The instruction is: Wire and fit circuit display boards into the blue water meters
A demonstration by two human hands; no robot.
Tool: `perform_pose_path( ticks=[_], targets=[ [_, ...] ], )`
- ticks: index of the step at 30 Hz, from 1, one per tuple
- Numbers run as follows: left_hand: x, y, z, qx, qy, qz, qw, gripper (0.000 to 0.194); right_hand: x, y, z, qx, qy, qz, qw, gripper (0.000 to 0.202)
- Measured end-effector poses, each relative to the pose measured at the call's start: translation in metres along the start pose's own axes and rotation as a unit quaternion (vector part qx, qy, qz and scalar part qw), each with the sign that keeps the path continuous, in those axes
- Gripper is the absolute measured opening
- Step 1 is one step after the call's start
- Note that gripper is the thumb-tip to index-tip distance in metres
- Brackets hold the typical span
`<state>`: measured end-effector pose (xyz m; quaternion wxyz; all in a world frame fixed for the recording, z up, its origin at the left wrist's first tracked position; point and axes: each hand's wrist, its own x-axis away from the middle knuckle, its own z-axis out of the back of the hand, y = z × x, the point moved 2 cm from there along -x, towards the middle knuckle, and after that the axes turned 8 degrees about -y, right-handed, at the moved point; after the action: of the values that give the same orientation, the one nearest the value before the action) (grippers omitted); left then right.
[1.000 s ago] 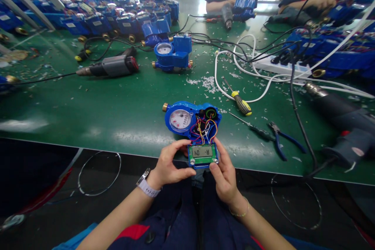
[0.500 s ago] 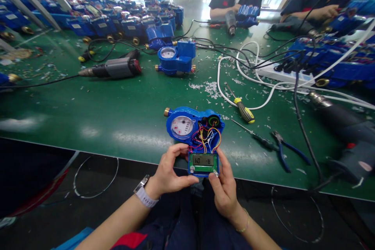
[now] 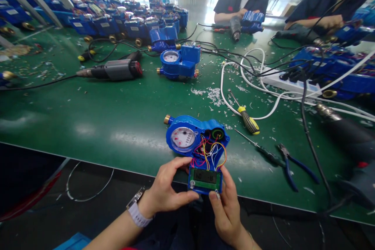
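Note:
A blue water meter (image 3: 182,137) lies at the table's front edge, its round dial up and its wiring box uncovered, with red, yellow and white wires showing. Those wires run to a small display board (image 3: 205,177) in a blue frame, which juts past the edge toward me. My left hand (image 3: 168,185) grips the left side of this display board, thumb below and fingers above. On its right side my right hand (image 3: 228,203) holds it too, thumb at the lower right corner. The screen shows characters, upside down from here.
Another blue meter (image 3: 172,62) stands farther back, with a heat gun (image 3: 120,69) to its left. At right lie a yellow-black screwdriver (image 3: 248,120), a dark screwdriver (image 3: 266,154), pliers (image 3: 288,164) and a white power strip (image 3: 290,82). Two co-workers sit opposite; many meters fill the back left.
The whole scene sits slightly lower in view as the camera tilts. Both hands keep their hold on the display board, and its screen looks darker now.

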<state>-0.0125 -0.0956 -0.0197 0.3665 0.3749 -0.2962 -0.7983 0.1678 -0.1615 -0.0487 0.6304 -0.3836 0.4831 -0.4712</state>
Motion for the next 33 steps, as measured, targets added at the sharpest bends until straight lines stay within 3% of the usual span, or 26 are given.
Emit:
perform_pose_path(
  ticks=[8,15,26,33],
  targets=[
    [-0.001,0.001,0.003,-0.008,0.006,0.000,1.000,0.061,0.003,0.002,0.000,0.026,0.005,0.033,0.999,0.060],
    [-0.009,0.003,0.002,-0.008,0.028,0.039,0.999,0.061,0.012,0.011,0.000,0.023,-0.014,0.034,0.999,0.061],
    [-0.014,0.002,0.005,0.119,-0.003,0.011,0.993,0.053,0.023,0.018,0.003,-0.005,-0.023,-0.037,0.999,0.067],
    [-0.013,0.000,0.006,0.183,-0.012,0.013,0.983,0.051,0.020,0.018,0.006,0.000,-0.034,-0.042,0.999,0.065]
  ],
)
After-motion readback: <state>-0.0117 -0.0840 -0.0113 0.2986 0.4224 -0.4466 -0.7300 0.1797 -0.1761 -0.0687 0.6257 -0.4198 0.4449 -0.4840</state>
